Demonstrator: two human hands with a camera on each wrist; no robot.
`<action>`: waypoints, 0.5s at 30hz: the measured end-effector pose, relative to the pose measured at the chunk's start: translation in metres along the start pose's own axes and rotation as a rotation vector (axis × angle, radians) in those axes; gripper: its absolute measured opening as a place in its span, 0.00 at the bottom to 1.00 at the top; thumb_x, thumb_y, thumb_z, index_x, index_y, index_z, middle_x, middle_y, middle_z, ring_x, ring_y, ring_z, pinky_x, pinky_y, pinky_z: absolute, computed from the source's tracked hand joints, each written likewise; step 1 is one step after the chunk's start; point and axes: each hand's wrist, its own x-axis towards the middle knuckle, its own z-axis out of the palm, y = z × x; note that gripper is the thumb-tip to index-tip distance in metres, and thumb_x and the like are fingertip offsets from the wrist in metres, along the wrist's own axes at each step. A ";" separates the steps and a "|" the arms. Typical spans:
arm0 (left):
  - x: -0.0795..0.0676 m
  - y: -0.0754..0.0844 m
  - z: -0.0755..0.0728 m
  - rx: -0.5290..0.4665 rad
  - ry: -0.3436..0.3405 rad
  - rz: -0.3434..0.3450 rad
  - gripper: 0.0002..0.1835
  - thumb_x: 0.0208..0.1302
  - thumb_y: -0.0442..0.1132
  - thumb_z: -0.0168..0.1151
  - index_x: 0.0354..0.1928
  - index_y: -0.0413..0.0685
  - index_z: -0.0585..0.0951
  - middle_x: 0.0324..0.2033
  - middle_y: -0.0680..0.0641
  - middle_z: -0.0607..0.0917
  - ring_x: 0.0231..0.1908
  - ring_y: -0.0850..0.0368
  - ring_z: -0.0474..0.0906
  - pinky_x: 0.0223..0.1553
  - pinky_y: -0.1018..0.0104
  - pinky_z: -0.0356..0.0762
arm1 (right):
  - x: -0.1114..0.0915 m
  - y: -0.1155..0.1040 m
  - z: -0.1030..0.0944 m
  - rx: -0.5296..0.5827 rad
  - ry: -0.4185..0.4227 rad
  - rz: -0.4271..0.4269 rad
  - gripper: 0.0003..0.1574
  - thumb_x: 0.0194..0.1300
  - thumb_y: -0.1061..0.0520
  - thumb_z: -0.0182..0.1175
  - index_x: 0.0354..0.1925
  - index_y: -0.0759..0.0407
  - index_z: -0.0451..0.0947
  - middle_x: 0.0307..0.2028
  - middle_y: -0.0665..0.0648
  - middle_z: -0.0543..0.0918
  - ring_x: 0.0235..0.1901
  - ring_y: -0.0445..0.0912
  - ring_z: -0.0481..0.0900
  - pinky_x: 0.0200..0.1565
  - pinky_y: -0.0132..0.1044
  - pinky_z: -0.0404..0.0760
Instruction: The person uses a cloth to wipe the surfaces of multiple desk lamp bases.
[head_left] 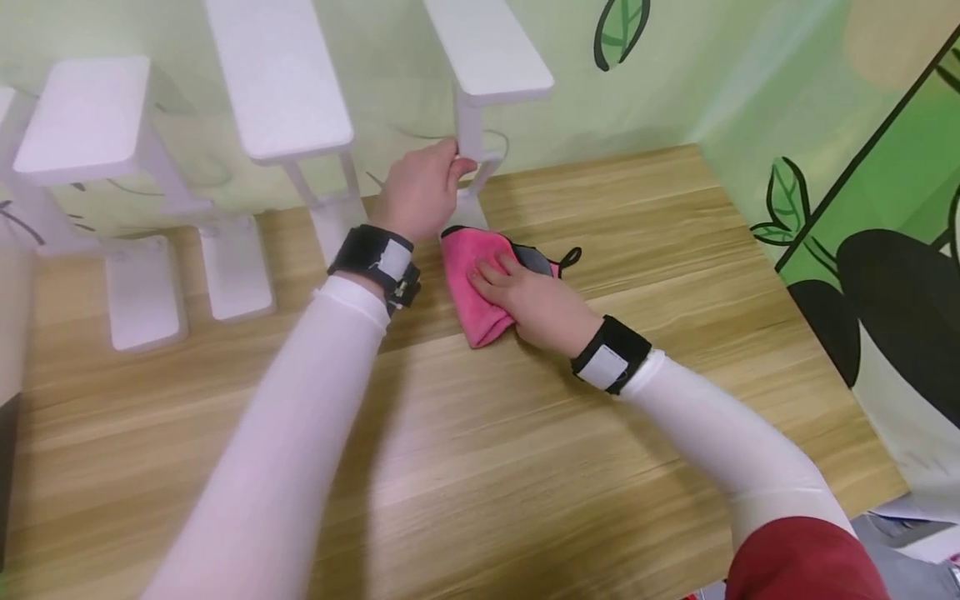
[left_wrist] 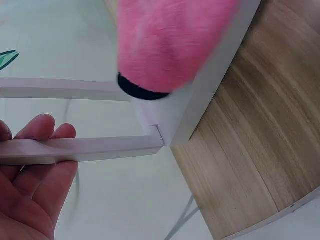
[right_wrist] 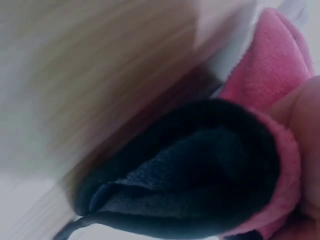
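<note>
My left hand (head_left: 416, 192) grips the upright of a white desk lamp (head_left: 468, 125) near the wall. In the left wrist view its fingers curl round one slim bar (left_wrist: 110, 149) of the lamp's two-bar stand. My right hand (head_left: 551, 308) holds a pink cloth (head_left: 467, 267) with a dark grey underside, black edging and a small black loop. The cloth lies at the front of the lamp's base (head_left: 471, 215) and overlaps it. In the right wrist view the cloth (right_wrist: 270, 60) is folded and bunched against the hand, its dark side (right_wrist: 190, 170) facing the camera.
More white desk lamps stand in a row to the left, one with a broad head (head_left: 281, 75) and another with a lower head (head_left: 86, 117). Thin cables run behind them along the painted wall (head_left: 637, 108). The wooden table (head_left: 510, 467) ends at the right.
</note>
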 end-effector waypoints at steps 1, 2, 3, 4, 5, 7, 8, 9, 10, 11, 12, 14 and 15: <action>0.000 0.001 0.000 0.001 0.001 0.000 0.20 0.87 0.52 0.47 0.55 0.41 0.78 0.32 0.42 0.78 0.34 0.45 0.77 0.36 0.56 0.73 | 0.000 -0.005 -0.001 -0.002 -0.007 -0.018 0.47 0.63 0.77 0.58 0.78 0.59 0.69 0.77 0.63 0.69 0.78 0.63 0.62 0.68 0.53 0.75; -0.001 0.001 0.001 -0.001 0.001 0.000 0.20 0.87 0.52 0.47 0.55 0.41 0.78 0.32 0.42 0.78 0.34 0.45 0.77 0.37 0.56 0.72 | 0.001 -0.009 -0.002 -0.001 -0.014 -0.034 0.46 0.63 0.77 0.58 0.78 0.59 0.69 0.77 0.62 0.69 0.78 0.63 0.63 0.69 0.52 0.75; -0.001 0.002 0.002 -0.003 -0.001 0.002 0.20 0.87 0.51 0.47 0.55 0.41 0.78 0.32 0.42 0.79 0.34 0.45 0.77 0.36 0.56 0.72 | 0.004 -0.012 -0.002 0.002 -0.017 -0.052 0.46 0.64 0.76 0.58 0.78 0.58 0.70 0.77 0.62 0.70 0.78 0.62 0.63 0.68 0.52 0.75; -0.001 0.003 0.002 -0.006 -0.002 0.002 0.20 0.87 0.51 0.47 0.56 0.41 0.78 0.32 0.42 0.79 0.34 0.45 0.77 0.36 0.56 0.72 | 0.007 -0.014 -0.003 0.003 -0.017 -0.075 0.46 0.65 0.76 0.58 0.78 0.56 0.70 0.77 0.61 0.70 0.78 0.62 0.63 0.67 0.51 0.77; -0.002 0.004 0.003 -0.009 -0.006 0.001 0.20 0.87 0.51 0.47 0.56 0.42 0.78 0.32 0.42 0.79 0.34 0.46 0.76 0.36 0.57 0.71 | 0.012 -0.015 -0.003 0.010 -0.015 -0.095 0.45 0.66 0.75 0.58 0.78 0.55 0.70 0.76 0.59 0.71 0.78 0.61 0.64 0.66 0.51 0.78; -0.002 0.005 0.003 -0.008 -0.013 0.000 0.20 0.87 0.51 0.47 0.56 0.42 0.78 0.32 0.42 0.78 0.33 0.46 0.76 0.35 0.58 0.70 | 0.022 -0.014 -0.003 0.034 -0.005 -0.124 0.44 0.67 0.74 0.58 0.78 0.52 0.71 0.76 0.57 0.72 0.76 0.59 0.67 0.63 0.50 0.80; -0.002 0.005 0.003 -0.010 -0.013 0.003 0.20 0.87 0.51 0.47 0.56 0.42 0.78 0.32 0.43 0.78 0.33 0.46 0.75 0.34 0.58 0.69 | 0.029 -0.012 -0.003 0.056 0.003 -0.131 0.44 0.68 0.74 0.57 0.78 0.51 0.71 0.76 0.56 0.72 0.76 0.59 0.67 0.63 0.50 0.81; -0.002 0.006 0.004 -0.011 -0.016 0.003 0.20 0.87 0.51 0.47 0.56 0.43 0.78 0.32 0.43 0.78 0.33 0.47 0.75 0.34 0.59 0.68 | 0.035 -0.008 -0.003 0.080 0.011 -0.134 0.44 0.69 0.74 0.56 0.78 0.50 0.71 0.76 0.56 0.72 0.77 0.58 0.66 0.64 0.50 0.80; -0.002 0.006 0.004 -0.013 -0.019 0.001 0.20 0.87 0.52 0.47 0.56 0.43 0.78 0.32 0.43 0.78 0.33 0.47 0.75 0.34 0.59 0.68 | 0.041 -0.004 -0.004 0.103 0.018 -0.131 0.44 0.69 0.74 0.55 0.79 0.50 0.70 0.77 0.55 0.71 0.77 0.57 0.65 0.65 0.49 0.78; -0.002 0.007 0.004 -0.014 -0.022 -0.001 0.20 0.86 0.52 0.46 0.56 0.43 0.77 0.32 0.43 0.77 0.32 0.47 0.75 0.33 0.59 0.68 | 0.047 0.001 -0.004 0.132 0.028 -0.124 0.44 0.70 0.74 0.55 0.79 0.50 0.70 0.77 0.56 0.70 0.77 0.55 0.66 0.68 0.48 0.76; -0.002 0.007 0.004 -0.013 -0.025 -0.002 0.19 0.86 0.52 0.46 0.56 0.43 0.77 0.32 0.43 0.77 0.32 0.47 0.75 0.33 0.59 0.68 | 0.053 0.006 -0.004 0.154 0.039 -0.114 0.44 0.69 0.74 0.56 0.79 0.50 0.70 0.78 0.56 0.69 0.78 0.55 0.65 0.70 0.48 0.74; -0.003 0.008 0.005 -0.008 -0.038 -0.006 0.18 0.87 0.51 0.46 0.54 0.43 0.76 0.32 0.44 0.77 0.32 0.48 0.75 0.33 0.59 0.69 | 0.061 0.015 -0.004 0.181 0.060 -0.092 0.44 0.69 0.73 0.58 0.79 0.51 0.70 0.79 0.58 0.66 0.79 0.54 0.62 0.73 0.46 0.68; -0.003 0.009 0.005 -0.005 -0.045 -0.009 0.18 0.87 0.51 0.45 0.54 0.44 0.76 0.32 0.44 0.77 0.32 0.48 0.75 0.33 0.59 0.70 | 0.064 0.020 -0.004 0.188 0.069 -0.081 0.45 0.67 0.73 0.60 0.79 0.52 0.70 0.80 0.59 0.65 0.79 0.54 0.62 0.74 0.46 0.67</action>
